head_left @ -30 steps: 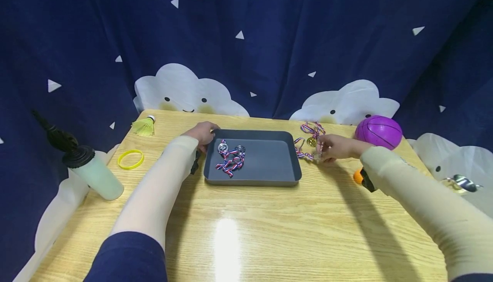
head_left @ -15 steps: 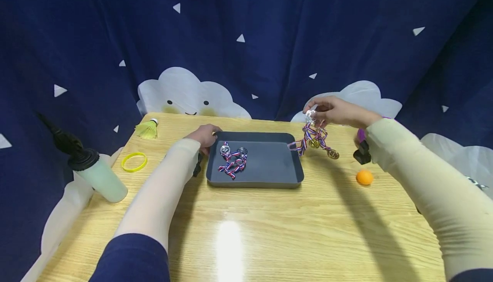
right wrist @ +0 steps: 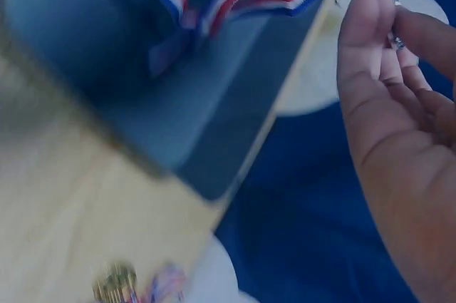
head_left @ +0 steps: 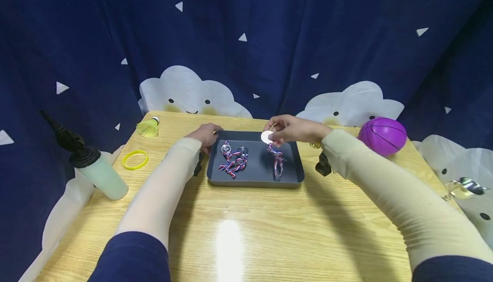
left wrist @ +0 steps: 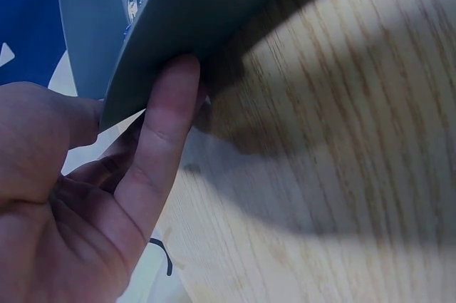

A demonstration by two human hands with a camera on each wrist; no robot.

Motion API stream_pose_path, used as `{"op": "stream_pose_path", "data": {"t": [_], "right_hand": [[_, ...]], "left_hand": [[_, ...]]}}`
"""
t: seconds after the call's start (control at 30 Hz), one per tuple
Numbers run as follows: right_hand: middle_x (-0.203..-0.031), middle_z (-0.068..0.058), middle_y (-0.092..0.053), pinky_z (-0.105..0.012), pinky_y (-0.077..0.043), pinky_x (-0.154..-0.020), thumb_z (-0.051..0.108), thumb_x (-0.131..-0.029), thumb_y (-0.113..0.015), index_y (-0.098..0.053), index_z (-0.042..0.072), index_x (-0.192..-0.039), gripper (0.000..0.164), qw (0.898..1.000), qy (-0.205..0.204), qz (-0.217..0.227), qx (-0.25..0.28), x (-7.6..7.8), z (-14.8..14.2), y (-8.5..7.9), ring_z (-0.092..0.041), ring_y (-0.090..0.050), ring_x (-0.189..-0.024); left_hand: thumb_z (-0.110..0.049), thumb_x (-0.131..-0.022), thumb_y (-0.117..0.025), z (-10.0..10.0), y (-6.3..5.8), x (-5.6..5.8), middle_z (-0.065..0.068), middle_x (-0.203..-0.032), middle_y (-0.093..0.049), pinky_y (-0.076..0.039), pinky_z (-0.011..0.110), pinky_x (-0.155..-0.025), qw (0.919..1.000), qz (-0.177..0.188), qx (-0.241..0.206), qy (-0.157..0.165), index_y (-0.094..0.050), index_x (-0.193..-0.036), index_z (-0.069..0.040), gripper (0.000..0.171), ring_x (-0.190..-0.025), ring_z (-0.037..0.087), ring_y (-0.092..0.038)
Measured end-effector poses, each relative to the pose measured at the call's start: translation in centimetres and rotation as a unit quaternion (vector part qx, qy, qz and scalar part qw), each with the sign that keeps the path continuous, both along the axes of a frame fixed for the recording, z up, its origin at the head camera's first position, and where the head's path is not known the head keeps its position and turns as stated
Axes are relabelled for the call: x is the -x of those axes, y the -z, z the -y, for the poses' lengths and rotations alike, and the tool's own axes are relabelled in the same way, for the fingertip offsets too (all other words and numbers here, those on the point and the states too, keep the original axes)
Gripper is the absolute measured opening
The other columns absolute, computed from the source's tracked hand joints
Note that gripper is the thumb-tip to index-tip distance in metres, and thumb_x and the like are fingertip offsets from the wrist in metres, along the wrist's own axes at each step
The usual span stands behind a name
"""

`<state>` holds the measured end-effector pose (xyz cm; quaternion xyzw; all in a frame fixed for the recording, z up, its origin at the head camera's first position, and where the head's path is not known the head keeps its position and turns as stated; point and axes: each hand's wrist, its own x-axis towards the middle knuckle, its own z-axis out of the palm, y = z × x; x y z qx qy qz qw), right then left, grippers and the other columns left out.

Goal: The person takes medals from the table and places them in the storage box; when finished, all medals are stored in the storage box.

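My right hand [head_left: 294, 129] pinches a silver medal [head_left: 266, 137] above the right half of a dark grey tray [head_left: 252, 183]. The medal's red, white and blue ribbon [head_left: 278, 162] hangs down over the tray. At the tray's left side my left hand [head_left: 205, 135] holds the rim; in the left wrist view the index finger presses the outer wall [left wrist: 235, 14] and the thumb meets the edge. Two silver medals [head_left: 226, 148] with tangled ribbons lie in the tray's left half. Beyond the right sleeve, a gold medal [head_left: 315, 145] is partly visible on the table.
A purple ball [head_left: 383, 136] stands at the table's back right. On the left are a yellow shuttlecock [head_left: 148, 127], a yellow wristband [head_left: 135, 160] and a pale green bottle [head_left: 103, 178] with a black top. A shiny metallic object [head_left: 467, 187] is at far right.
My right hand picked up the silver medal from the table, lifted it and carried it left over the tray. The left hand stays at the tray's rim.
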<state>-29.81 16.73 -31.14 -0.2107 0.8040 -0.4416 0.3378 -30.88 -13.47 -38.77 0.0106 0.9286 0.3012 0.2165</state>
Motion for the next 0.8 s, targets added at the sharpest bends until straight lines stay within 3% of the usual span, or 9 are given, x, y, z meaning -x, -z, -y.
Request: {"op": "stream_pose_path", "data": {"t": [0.1, 0.17, 0.33, 0.47, 0.67, 0.8], "right_hand": [[-0.094, -0.002, -0.07, -0.021, -0.062, -0.073, 0.003, -0.105, -0.059, -0.051, -0.004, -0.131, 0.027, 0.999, -0.003, 0.037, 0.02, -0.1, 1.7, 0.9, -0.01, -0.068, -0.077], [-0.095, -0.003, -0.07, -0.021, -0.062, -0.074, 0.002, -0.105, -0.059, -0.052, -0.004, -0.131, 0.027, 0.999, -0.005, 0.039, 0.023, -0.2, 2.6, 1.4, -0.01, -0.067, -0.077], [-0.09, -0.002, -0.066, -0.021, -0.062, -0.073, -0.001, -0.103, -0.061, -0.055, -0.005, -0.121, 0.02, 1.0, -0.013, 0.006, -0.012, 0.0, 4.0, 3.2, -0.011, -0.066, -0.076], [-0.083, 0.0, -0.062, -0.025, -0.063, -0.072, -0.003, -0.101, -0.062, -0.055, -0.005, -0.111, 0.013, 0.998, 0.018, -0.028, -0.062, 0.4, 4.8, 4.8, -0.011, -0.062, -0.074], [-0.082, -0.003, -0.06, -0.031, -0.067, -0.076, -0.005, -0.098, -0.064, -0.057, -0.006, -0.104, 0.009, 0.985, 0.06, -0.082, -0.14, 0.8, 5.8, 6.4, -0.012, -0.061, -0.072], [-0.078, -0.001, -0.058, -0.028, -0.067, -0.072, -0.004, -0.096, -0.067, -0.059, -0.002, -0.096, 0.008, 0.975, 0.068, -0.107, -0.184, 0.9, 6.3, 7.1, -0.01, -0.06, -0.068]], "left_hand": [[-0.011, -0.114, -0.036, -0.1, -0.1, -0.1, 0.025, -0.148, -0.057, -0.068, 0.033, -0.065, 1.0, -0.003, -0.003, 0.005, -0.043, -0.16, -0.011, 0.046, -0.083, 0.028, -0.076], [-0.011, -0.114, -0.036, -0.1, -0.2, -0.2, 0.025, -0.147, -0.058, -0.068, 0.033, -0.065, 1.0, -0.003, -0.005, 0.005, -0.043, -0.16, -0.011, 0.047, -0.081, 0.028, -0.076], [-0.012, -0.114, -0.036, -0.1, -0.4, -0.1, 0.024, -0.15, -0.055, -0.068, 0.033, -0.067, 1.0, 0.002, -0.007, 0.002, -0.042, -0.16, -0.011, 0.047, -0.082, 0.027, -0.074], [-0.011, -0.114, -0.036, 0.0, -0.4, 0.0, 0.025, -0.154, -0.053, -0.068, 0.033, -0.066, 1.0, 0.001, -0.003, 0.005, -0.042, -0.161, -0.011, 0.047, -0.083, 0.029, -0.076], [-0.011, -0.114, -0.036, 0.1, -0.1, 0.2, 0.024, -0.156, -0.051, -0.068, 0.033, -0.066, 1.0, 0.005, 0.001, 0.004, -0.042, -0.161, -0.012, 0.047, -0.083, 0.03, -0.077], [-0.011, -0.114, -0.036, 0.2, -0.1, 0.3, 0.023, -0.156, -0.051, -0.068, 0.033, -0.066, 1.0, 0.005, -0.005, 0.006, -0.041, -0.161, -0.012, 0.047, -0.084, 0.03, -0.077]]}}
